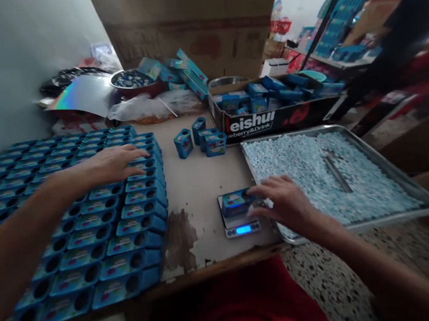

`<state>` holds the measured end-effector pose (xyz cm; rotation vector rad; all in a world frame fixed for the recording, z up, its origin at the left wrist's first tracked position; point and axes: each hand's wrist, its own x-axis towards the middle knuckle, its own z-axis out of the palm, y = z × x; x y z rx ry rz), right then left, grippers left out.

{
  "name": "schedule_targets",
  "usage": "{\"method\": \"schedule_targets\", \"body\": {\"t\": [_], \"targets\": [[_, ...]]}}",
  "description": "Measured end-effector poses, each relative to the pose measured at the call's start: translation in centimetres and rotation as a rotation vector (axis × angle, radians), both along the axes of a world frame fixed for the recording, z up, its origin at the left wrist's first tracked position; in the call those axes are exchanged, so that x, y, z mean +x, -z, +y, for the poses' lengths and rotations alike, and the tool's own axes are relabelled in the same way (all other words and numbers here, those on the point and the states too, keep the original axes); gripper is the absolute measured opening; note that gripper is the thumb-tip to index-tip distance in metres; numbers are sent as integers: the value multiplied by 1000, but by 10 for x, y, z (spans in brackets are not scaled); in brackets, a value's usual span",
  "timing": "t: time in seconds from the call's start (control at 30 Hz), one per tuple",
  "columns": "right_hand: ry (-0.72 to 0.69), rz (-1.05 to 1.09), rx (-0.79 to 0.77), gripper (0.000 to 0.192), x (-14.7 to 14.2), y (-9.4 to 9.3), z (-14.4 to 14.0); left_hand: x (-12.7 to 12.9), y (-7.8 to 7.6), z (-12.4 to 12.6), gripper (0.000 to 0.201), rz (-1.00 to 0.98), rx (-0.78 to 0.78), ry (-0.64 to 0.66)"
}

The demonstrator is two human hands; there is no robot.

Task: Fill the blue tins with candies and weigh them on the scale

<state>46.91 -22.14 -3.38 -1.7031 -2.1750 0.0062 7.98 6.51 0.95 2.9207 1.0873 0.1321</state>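
Here the left hand point(115, 161) lies spread flat on blue tins point(142, 211); right hand point(282, 201) pinches a tin point(235, 202) on the scale point(241, 225)

blue tin point(235, 202) | flat on small scale point(241, 223) | rows of blue tins point(102, 231) left

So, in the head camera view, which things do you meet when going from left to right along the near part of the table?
Rows of blue tins → left hand → small scale carrying one blue tin → right hand → metal tray of pale candies.

Left hand point(115, 162) flat (palm down), right hand point(282, 201) curled.
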Motion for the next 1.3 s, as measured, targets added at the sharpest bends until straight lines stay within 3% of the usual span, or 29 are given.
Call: {"method": "schedule_targets", "body": {"t": [0.07, 0.17, 0.27, 0.37, 0.47, 0.63, 0.7, 0.83, 1.03, 1.2, 1.3], "targets": [[116, 102, -40, 17, 28, 2, -6, -10, 1, -38, 86, 32, 28, 45], [278, 15, -206, 28, 77, 21, -19, -19, 7, -101, 65, 6, 77, 130], [228, -123, -394, 69, 111, 51, -28, -12, 15, -153, 42, -32, 95, 236], [213, -181, -416, 90, 119, 70, -22, 14, 22, -181, 34, -23, 93, 302], [183, -215, -392, 94, 112, 72, -3, 51, 23, -191, 31, -30, 73, 320], [126, -211, -449, 48, 103, 63, 20, 94, 27, -200, 31, -20, -4, 303], [123, -174, -479, 31, 107, 61, 17, 95, 33, -203, 31, -39, -17, 270], [156, 76, -492, 17, 129, 56, 1, 84, 48, -210, 28, -49, -79, 199], [240, 519, -529, 21, 146, 42, -19, 88, 54, -220, 29, -70, -53, 123], [342, 504, -504, 21, 137, 43, -19, 102, 56, -225, 28, -153, -45, 68], [324, 447, -535, 16, 126, 36, -11, 101, 61, -225, 26, -182, -80, 51]]}}
